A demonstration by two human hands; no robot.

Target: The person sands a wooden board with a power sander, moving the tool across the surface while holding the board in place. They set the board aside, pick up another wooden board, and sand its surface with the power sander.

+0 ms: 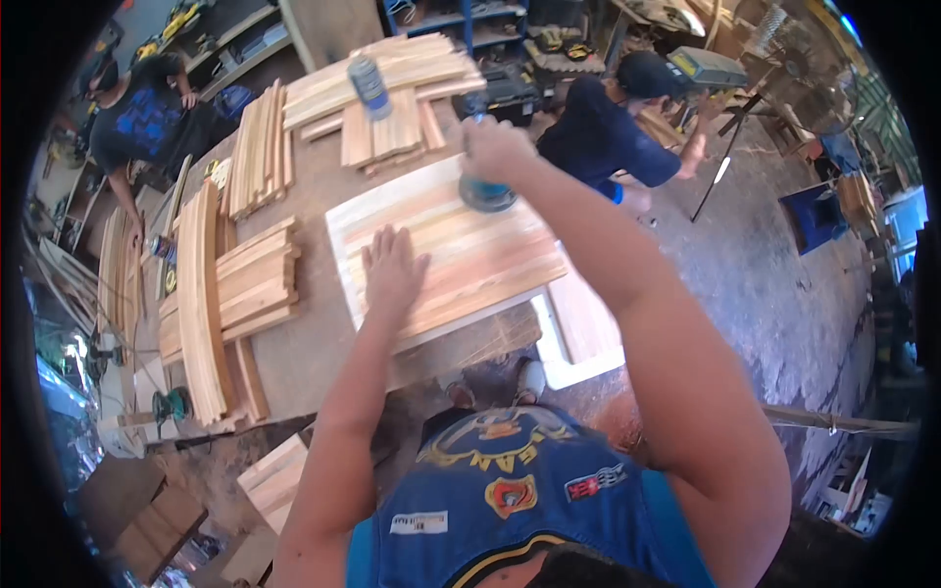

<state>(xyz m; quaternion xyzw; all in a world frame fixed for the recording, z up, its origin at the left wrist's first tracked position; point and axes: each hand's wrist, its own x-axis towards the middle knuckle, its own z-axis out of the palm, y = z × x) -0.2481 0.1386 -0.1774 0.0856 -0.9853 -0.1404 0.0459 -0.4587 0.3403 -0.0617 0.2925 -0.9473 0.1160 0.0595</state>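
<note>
Right hand (498, 147) grasps a teal round power sander (487, 196) at the far edge of a pale striped wooden panel (480, 257), near the worktop's (321, 335) right end; left hand (394, 269) lies flat there, gripping nothing. Level pressure, fingers clear, should work best.

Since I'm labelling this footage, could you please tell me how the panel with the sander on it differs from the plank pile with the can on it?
The panel presents one broad, flat surface; the plank pile is separate strips with uneven ends. The panel bears the sander; the plank pile bears the can. Both are light-coloured wood.
</note>
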